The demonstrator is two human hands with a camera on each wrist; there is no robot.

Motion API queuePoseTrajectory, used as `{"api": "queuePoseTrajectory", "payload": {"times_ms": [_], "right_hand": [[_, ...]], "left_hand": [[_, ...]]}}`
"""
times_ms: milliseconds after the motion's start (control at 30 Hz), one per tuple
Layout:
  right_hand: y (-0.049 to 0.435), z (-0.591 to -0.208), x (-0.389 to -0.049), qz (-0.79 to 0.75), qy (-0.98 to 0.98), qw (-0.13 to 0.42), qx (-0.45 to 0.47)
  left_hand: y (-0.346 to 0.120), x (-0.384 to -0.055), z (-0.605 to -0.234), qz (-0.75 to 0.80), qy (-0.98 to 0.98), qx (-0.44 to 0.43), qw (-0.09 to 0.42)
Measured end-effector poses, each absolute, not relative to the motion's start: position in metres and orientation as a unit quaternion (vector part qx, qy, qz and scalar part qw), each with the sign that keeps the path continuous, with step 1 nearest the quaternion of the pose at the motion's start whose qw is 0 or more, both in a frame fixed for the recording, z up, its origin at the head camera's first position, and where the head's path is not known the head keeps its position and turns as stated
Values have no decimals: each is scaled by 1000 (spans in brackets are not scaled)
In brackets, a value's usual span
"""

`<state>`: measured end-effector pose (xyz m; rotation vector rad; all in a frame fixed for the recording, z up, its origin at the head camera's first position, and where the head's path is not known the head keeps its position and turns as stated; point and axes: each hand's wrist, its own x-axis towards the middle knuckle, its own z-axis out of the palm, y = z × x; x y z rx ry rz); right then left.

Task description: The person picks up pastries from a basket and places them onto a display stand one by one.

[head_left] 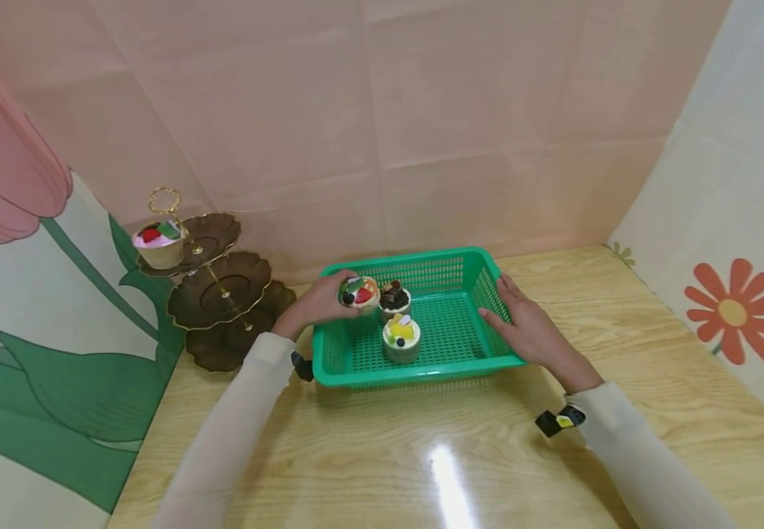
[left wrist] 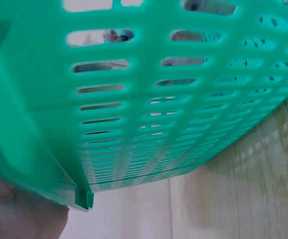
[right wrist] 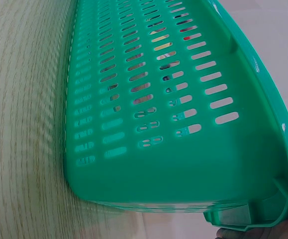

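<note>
In the head view a green plastic basket [head_left: 415, 376] sits on the table. My left hand [head_left: 322, 300] reaches over its left rim and grips a cupcake topped with strawberry and other fruit [head_left: 359, 293]. Inside the basket stand a chocolate-topped cupcake [head_left: 394, 297] and a yellow-topped cupcake [head_left: 402, 338], both upright. My right hand [head_left: 530, 323] holds the basket's right rim, with the thumb over the inner side. Both wrist views are mostly filled by the basket's slotted wall [left wrist: 134, 149]; a bit of the left hand [left wrist: 24, 214] shows beyond the rim.
A brown three-tier stand [head_left: 220, 290] with gold edges stands left of the basket. On its top tier sits a pink cupcake [head_left: 159, 246]. A pink backdrop [head_left: 422, 147] rises behind the wooden table [head_left: 369, 455], and a flower-printed wall [head_left: 732, 312] flanks the right.
</note>
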<state>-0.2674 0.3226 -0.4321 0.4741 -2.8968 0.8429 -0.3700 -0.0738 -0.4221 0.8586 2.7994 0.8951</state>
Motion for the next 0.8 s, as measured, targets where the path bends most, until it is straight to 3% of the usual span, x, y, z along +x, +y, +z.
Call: {"api": "queuePoseTrajectory", "payload": {"times_ms": [800], "right_hand": [[324,-435,-270,279,-946,51,156]], "left_hand": [[-100,-333,-393,393,892,225,-19]]}}
